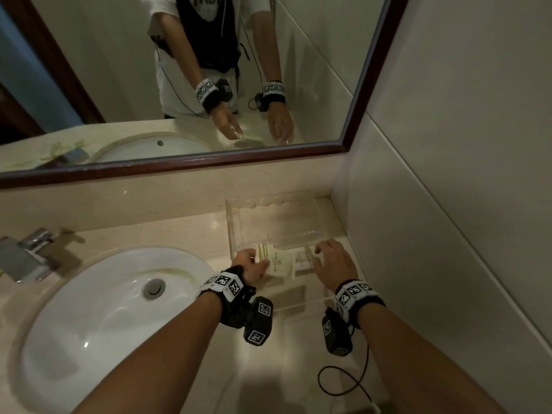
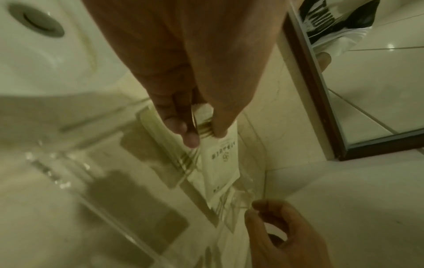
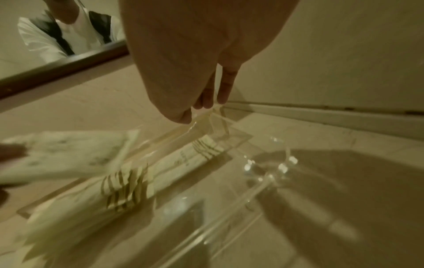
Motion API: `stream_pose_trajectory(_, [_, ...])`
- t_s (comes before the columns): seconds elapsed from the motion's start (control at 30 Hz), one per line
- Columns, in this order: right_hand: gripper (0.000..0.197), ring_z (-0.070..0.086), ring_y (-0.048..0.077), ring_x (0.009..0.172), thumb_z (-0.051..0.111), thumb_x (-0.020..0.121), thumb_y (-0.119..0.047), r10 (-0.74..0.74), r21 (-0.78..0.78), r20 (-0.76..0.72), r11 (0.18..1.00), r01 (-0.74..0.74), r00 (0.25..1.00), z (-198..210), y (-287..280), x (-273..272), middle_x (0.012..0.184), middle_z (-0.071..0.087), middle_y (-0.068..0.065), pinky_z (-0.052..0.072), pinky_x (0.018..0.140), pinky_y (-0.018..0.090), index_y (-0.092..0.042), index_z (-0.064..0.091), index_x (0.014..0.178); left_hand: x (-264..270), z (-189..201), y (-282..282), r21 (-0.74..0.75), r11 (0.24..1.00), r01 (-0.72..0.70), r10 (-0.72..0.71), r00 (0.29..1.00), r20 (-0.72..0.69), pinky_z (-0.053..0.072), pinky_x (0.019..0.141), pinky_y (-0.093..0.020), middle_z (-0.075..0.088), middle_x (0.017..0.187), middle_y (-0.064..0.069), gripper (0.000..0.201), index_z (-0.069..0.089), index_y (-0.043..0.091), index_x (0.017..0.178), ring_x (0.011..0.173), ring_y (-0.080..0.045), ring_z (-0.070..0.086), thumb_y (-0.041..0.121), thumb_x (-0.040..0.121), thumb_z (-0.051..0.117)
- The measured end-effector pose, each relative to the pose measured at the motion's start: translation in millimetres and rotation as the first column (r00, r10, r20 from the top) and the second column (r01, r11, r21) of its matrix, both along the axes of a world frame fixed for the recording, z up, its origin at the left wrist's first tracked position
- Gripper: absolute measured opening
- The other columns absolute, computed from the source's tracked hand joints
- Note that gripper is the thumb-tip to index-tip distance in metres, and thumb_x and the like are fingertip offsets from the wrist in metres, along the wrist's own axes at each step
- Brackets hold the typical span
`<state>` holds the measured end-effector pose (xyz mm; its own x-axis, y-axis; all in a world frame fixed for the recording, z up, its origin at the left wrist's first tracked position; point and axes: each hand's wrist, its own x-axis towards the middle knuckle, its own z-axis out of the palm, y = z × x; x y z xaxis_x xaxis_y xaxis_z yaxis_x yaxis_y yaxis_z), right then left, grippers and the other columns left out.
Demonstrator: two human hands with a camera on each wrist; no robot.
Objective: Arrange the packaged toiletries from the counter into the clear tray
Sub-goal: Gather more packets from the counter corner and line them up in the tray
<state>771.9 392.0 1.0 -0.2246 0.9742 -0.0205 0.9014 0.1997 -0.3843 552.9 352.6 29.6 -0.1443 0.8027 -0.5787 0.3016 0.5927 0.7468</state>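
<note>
A clear tray [image 1: 233, 231] stands on the counter in the corner, right of the sink. My left hand [image 1: 257, 260] pinches a white packet [image 1: 280, 265] by its striped end between thumb and fingers [image 2: 181, 127], just over the tray's near compartment. The packet [image 2: 221, 159] hangs tilted into the tray. Other white packets with gold stripes [image 3: 183, 163] lie in a narrow compartment. My right hand [image 1: 321, 253] holds the tray's clear wall [image 3: 252, 192], fingertips [image 3: 207, 101] at its corner. The right hand [image 2: 259, 208] also shows with its fingers curled.
A white sink [image 1: 104, 309] and a chrome faucet [image 1: 27, 255] are to the left. The framed mirror [image 1: 179, 85] runs along the back, and a tiled wall [image 1: 448, 204] closes the right side. A black cable [image 1: 343, 380] hangs over the near counter.
</note>
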Motion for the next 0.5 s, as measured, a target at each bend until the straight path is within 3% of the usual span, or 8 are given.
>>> stream_pose_trajectory(0.1, [0.015,0.057,0.023,0.094,0.055,0.089,-0.022,-0.026,0.028,-0.004,0.999,0.026,1.000,13.8,2.9,10.8,0.109,0.056,0.003,0.050,0.083,0.036,-0.016,0.060,0.102,26.5,-12.8,6.4,-0.096,0.992,-0.078,0.094,0.979,0.182,0.057,0.079,-0.048,0.062,0.114,-0.026,0.040,0.048,-0.008,0.126,0.074,-0.031,0.066,0.004,0.089,0.059])
stream_pose_trajectory(0.2, [0.016,0.056,0.022,0.096,0.056,0.088,-0.022,-0.028,0.069,-0.010,0.997,0.029,1.000,27.4,5.1,17.7,0.108,0.057,0.004,0.049,0.084,0.034,-0.014,0.061,0.102,51.7,-32.9,13.9,-0.144,0.985,-0.093,0.128,0.960,0.250,0.058,0.060,-0.037,0.061,0.110,-0.031,0.048,0.042,-0.011,0.131,0.061,-0.027,0.063,-0.001,0.087,0.060])
stream_pose_trajectory(0.23, [0.016,0.056,0.023,0.096,0.057,0.088,-0.020,-0.026,0.085,-0.008,0.996,0.027,1.000,31.0,5.8,19.2,0.108,0.057,0.004,0.049,0.084,0.034,-0.014,0.061,0.102,58.6,-41.2,15.8,-0.155,0.983,-0.099,0.139,0.953,0.268,0.059,0.060,-0.037,0.061,0.108,-0.031,0.051,0.042,-0.012,0.130,0.063,-0.029,0.064,-0.001,0.085,0.062])
stream_pose_trajectory(0.33, [0.017,0.055,0.024,0.099,0.055,0.089,-0.019,-0.015,0.113,0.021,0.994,0.012,1.000,39.8,7.3,22.1,0.107,0.058,0.006,0.049,0.086,0.036,-0.012,0.062,0.103,71.5,-69.3,22.0,-0.209,0.975,-0.079,0.128,0.964,0.231,0.058,0.077,-0.053,0.065,0.107,-0.028,0.052,0.051,-0.009,0.120,0.084,-0.036,0.069,0.005,0.073,0.070])
stream_pose_trajectory(0.5, [0.016,0.055,0.021,0.097,0.055,0.090,-0.021,-0.014,0.103,0.023,0.995,0.012,1.000,41.7,5.7,25.4,0.107,0.057,0.004,0.050,0.085,0.036,-0.013,0.062,0.102,78.5,-69.9,24.5,-0.247,0.969,0.003,0.011,0.998,0.055,0.052,0.095,-0.038,0.062,0.124,-0.015,0.050,0.057,0.005,0.123,0.112,-0.032,0.061,0.018,0.076,0.068])
